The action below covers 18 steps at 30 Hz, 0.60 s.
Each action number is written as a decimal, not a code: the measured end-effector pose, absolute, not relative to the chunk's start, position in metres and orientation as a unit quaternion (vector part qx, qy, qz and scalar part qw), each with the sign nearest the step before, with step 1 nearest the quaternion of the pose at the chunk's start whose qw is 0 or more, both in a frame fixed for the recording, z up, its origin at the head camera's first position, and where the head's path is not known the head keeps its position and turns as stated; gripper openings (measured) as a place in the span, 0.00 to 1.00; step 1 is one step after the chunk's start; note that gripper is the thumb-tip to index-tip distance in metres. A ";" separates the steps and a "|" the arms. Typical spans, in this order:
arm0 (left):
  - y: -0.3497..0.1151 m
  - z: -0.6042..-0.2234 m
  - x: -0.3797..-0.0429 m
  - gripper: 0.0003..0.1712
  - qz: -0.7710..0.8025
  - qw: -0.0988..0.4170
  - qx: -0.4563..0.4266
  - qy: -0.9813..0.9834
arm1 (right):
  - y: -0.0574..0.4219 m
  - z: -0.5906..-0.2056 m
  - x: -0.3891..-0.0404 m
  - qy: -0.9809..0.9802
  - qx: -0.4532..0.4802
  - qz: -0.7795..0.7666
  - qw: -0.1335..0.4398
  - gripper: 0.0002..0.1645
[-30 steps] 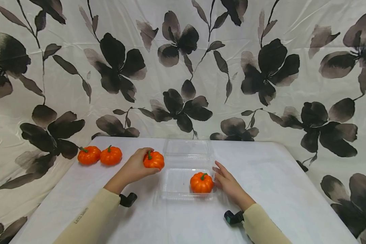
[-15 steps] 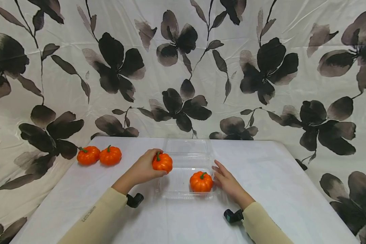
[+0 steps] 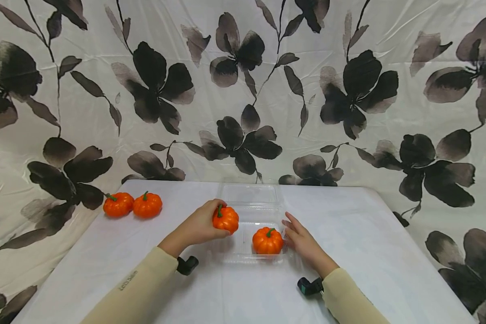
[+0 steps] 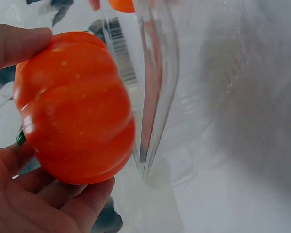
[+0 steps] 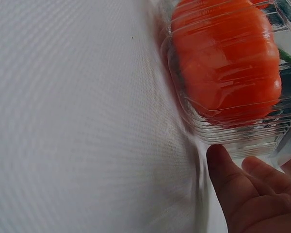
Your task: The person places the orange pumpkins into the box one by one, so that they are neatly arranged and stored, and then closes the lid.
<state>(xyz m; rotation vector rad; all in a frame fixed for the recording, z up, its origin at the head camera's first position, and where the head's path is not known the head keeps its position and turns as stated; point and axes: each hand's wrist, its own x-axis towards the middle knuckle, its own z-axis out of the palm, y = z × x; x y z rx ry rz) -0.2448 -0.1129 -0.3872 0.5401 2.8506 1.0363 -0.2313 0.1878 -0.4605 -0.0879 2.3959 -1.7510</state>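
My left hand (image 3: pixel 207 224) grips a small orange pumpkin (image 3: pixel 226 220) with a green stem, thumb on one side and fingers on the other. In the head view this pumpkin overlaps the left part of a clear plastic clamshell box (image 3: pixel 243 258), whose lid (image 3: pixel 249 194) lies folded back. A second pumpkin (image 3: pixel 267 241) sits inside the box on the right. My right hand (image 3: pixel 305 246) is at the box's right wall, its fingers extended; the right wrist view has the fingertips (image 5: pixel 218 154) right at the ribbed plastic wall.
Two more orange pumpkins, one at the far left (image 3: pixel 118 205) and one beside it (image 3: pixel 147 205), stand near the table's back left edge. A white cloth covers the table (image 3: pixel 348 225). Behind hangs a floral-patterned curtain (image 3: pixel 299 103).
My left hand has carried its pumpkin rightward, from beside the box to over its left part. The right hand and the pumpkin in the box have stayed in place.
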 end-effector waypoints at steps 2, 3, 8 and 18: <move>-0.110 -0.388 -0.245 0.40 0.331 0.034 0.179 0.926 | 0.188 -0.460 -0.231 0.804 -0.030 -0.588 0.087 0.34; -0.108 -0.388 -0.244 0.40 0.329 0.035 0.180 0.926 | 0.188 -0.461 -0.231 0.804 -0.031 -0.587 0.087 0.34; -0.102 -0.387 -0.243 0.38 0.313 0.045 0.196 0.928 | 0.189 -0.461 -0.232 0.807 -0.035 -0.582 0.092 0.34; -0.091 -0.395 -0.246 0.35 0.267 0.064 0.228 0.934 | 0.189 -0.462 -0.232 0.806 -0.032 -0.585 0.087 0.34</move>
